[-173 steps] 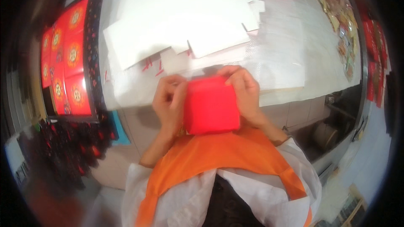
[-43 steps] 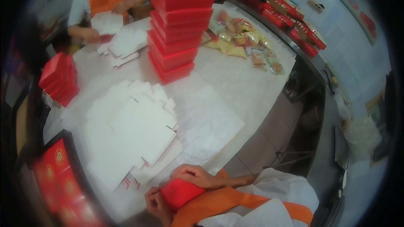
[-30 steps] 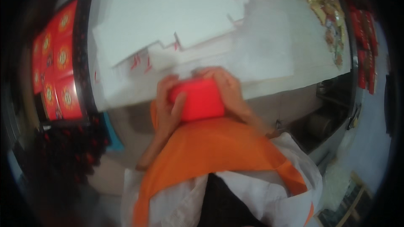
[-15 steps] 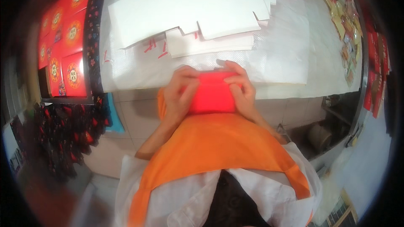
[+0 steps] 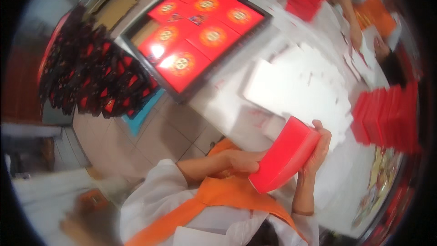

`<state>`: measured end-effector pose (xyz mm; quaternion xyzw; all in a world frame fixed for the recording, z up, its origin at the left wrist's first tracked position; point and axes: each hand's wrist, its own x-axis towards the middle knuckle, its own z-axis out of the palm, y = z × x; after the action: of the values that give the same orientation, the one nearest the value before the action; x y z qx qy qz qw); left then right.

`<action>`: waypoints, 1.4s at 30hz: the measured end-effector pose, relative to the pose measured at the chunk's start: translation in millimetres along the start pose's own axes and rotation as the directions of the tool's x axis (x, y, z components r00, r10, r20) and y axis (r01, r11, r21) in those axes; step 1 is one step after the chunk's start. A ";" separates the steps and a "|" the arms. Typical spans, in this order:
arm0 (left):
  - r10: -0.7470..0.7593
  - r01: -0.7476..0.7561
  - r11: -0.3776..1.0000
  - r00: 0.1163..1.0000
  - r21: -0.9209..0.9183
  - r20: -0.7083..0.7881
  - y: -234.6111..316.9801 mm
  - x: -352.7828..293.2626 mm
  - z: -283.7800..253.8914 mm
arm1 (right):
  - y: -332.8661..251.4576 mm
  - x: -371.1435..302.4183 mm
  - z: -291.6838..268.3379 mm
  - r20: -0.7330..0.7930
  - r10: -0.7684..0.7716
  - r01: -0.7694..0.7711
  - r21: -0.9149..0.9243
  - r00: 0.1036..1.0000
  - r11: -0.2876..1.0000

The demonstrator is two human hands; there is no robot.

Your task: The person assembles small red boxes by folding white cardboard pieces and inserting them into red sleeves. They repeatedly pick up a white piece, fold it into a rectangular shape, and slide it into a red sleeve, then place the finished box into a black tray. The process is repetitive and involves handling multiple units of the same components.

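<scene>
A red cardboard box (image 5: 287, 155), long and tilted, is held up in front of my orange apron, near the table's front edge. My left hand (image 5: 246, 161) grips its lower left end, with the thumb at the side and the other fingers partly hidden. Along the right side of the box my right hand (image 5: 317, 150) is wrapped, fingertips showing by the upper edge. Just beyond the box lie white card sheets (image 5: 296, 82), stacked unevenly on the covered table (image 5: 216, 116).
A dark-edged tray (image 5: 178, 96) holds several red packages with round orange emblems. Black-and-red wrapped packets (image 5: 98, 73) are heaped at left. Red boxes (image 5: 387, 116) stand in a row at right, near small packets (image 5: 378, 177). Across the table another person's arm (image 5: 353, 23) reaches in.
The view has swung left, bringing the whole tray and the packet heap in. The red box, earlier level between both hands, is now tilted, with my right hand up along its side.
</scene>
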<state>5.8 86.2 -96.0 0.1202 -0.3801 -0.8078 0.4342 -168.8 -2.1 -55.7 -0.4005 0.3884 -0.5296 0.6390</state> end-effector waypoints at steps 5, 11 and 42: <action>0.108 -0.141 0.981 0.967 -0.136 -0.230 58.2 -23.1 14.7 | 5.5 46.0 62.9 0.325 -0.050 0.089 -0.107 0.945 0.990; 0.518 0.145 0.672 0.607 0.726 -0.602 175.0 -118.4 -44.8 | 58.3 129.8 150.2 0.697 -0.006 0.354 -0.356 0.717 0.865; 0.351 0.930 -0.367 0.144 0.005 -0.925 354.4 -218.6 -183.9 | 130.1 177.8 205.2 0.959 -0.113 0.954 -0.238 0.261 0.181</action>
<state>448.4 47.5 3.5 0.8874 -0.4175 -0.1366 -0.1398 92.2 -141.7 -111.2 -0.9558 0.0515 -0.2426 0.1576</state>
